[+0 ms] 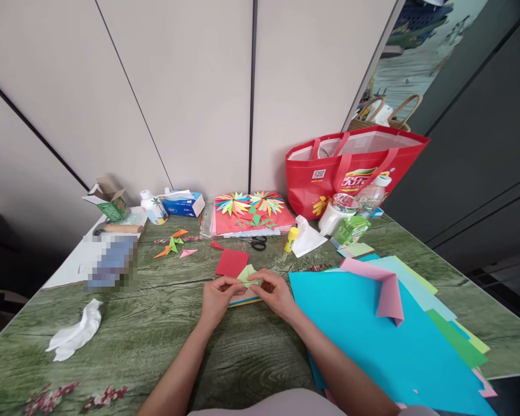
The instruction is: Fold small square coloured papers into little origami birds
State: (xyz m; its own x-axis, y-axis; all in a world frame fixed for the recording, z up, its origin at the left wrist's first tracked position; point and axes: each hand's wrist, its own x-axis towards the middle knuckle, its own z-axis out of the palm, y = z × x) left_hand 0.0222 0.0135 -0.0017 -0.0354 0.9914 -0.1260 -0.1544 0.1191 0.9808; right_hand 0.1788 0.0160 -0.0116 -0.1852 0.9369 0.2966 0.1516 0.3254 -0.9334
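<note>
A small light-green sheet of folded paper (248, 274) is pinched between my two hands in the middle of the table. My left hand (219, 297) grips its left side, thumb and forefinger together. On the right side, my right hand (275, 292) holds it the same way. Beneath the hands lies a small stack of coloured paper squares (245, 299), partly covered. A red paper square (232, 262) rests just beyond the left fingers. Farther left are several folded paper pieces (173, 245) in orange, green and pink.
Large blue paper (364, 323) with other coloured sheets spreads at right. Behind stand a glue stick (291, 239), scissors (259, 243), a tissue box (184, 204), paper stars (233, 204) and a red bag (305, 179). A crumpled tissue (77, 333) lies at left.
</note>
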